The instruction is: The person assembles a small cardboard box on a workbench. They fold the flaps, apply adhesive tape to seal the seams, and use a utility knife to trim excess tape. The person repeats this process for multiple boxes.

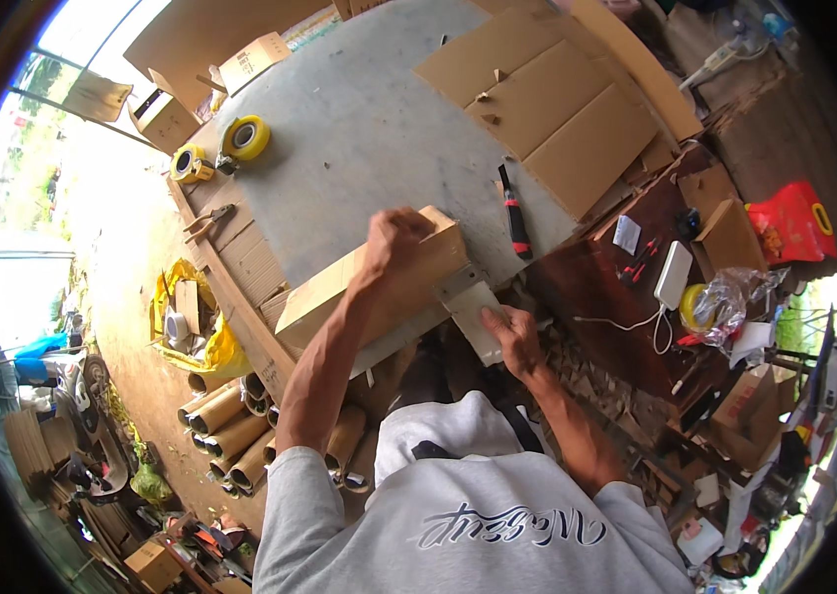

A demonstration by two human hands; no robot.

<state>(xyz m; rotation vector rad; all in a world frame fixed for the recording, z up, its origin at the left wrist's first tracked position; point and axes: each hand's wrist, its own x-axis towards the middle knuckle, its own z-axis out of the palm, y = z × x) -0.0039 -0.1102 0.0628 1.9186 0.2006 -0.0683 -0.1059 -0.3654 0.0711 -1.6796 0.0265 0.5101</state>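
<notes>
A long, narrow cardboard box lies slantwise at the table's near edge. My left hand is closed at its upper right part, with the fingers curled against the cardboard and partly hidden. Beside the box's right end, my right hand grips a flat, whitish rectangular piece, thumb on top. A small grey metal part shows between that piece and the box. To the right on the table lies a red and black utility knife.
Flattened cardboard covers the table's far right. Yellow tape rolls and pliers sit along the left side. Several cardboard tubes are stacked below left, near a yellow bag. A dark red side table holds a white power strip.
</notes>
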